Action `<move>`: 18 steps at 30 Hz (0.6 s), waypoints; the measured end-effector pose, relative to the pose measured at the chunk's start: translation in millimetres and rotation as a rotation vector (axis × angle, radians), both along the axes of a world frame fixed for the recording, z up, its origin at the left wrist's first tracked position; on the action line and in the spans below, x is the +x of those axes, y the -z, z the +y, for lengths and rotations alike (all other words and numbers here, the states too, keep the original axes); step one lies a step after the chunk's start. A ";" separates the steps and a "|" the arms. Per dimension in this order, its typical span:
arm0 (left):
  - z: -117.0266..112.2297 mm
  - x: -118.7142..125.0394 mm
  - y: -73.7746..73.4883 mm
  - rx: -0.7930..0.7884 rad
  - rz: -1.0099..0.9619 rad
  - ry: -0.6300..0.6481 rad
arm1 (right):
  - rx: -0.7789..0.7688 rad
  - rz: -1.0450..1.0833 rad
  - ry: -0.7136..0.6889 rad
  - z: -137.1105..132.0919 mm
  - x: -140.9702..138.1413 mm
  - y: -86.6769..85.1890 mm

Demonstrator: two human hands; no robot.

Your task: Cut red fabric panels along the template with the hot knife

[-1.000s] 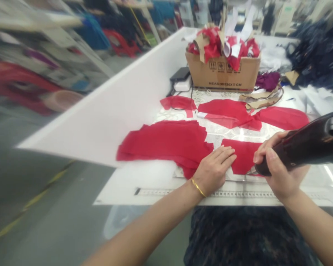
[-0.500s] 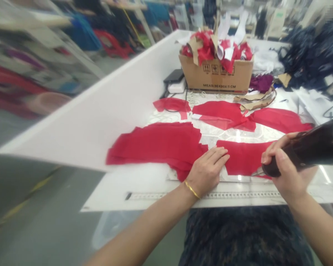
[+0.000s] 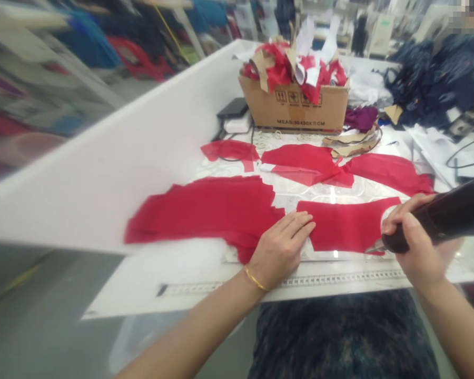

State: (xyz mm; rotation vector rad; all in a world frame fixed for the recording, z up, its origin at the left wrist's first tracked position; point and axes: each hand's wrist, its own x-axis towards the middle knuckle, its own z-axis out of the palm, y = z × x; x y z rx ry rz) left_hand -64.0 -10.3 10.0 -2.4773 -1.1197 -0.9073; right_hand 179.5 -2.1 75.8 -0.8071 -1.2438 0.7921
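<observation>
My left hand [image 3: 280, 250], with a thin gold bangle [image 3: 255, 279] at the wrist, lies flat with its fingers on the edge of a large red fabric piece [image 3: 201, 210]. My right hand [image 3: 413, 239] grips a hand-held cutter with a glossy black body [image 3: 442, 221]. Its small metal blade [image 3: 375, 249] sits at the lower edge of a second red fabric piece [image 3: 347, 225]. Several more red pieces [image 3: 306, 164] lie farther up the table on a white patterned sheet [image 3: 292, 192].
A white board [image 3: 102, 173] rises along the left side. A cardboard box [image 3: 294, 108] overflows with red, white and tan scraps at the back. A metal ruler [image 3: 339, 279] runs along the near edge. Dark cloth [image 3: 422, 73] is heaped at the back right.
My right hand and the cutter have moved rightward along the lower edge of the red piece. The whole view has swung, so the table sits farther left in the picture.
</observation>
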 end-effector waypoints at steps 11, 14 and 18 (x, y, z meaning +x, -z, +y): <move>-6.6 -17.5 -11.5 -0.005 0.148 0.092 | 0.087 0.063 -0.023 30.3 -21.7 -2.5; -4.9 -19.1 -8.3 -0.019 0.139 0.119 | 0.114 0.023 -0.037 46.7 -44.3 0.2; -3.1 -20.1 -4.8 -0.023 0.105 0.123 | 0.183 -0.010 -0.060 67.7 -74.6 3.3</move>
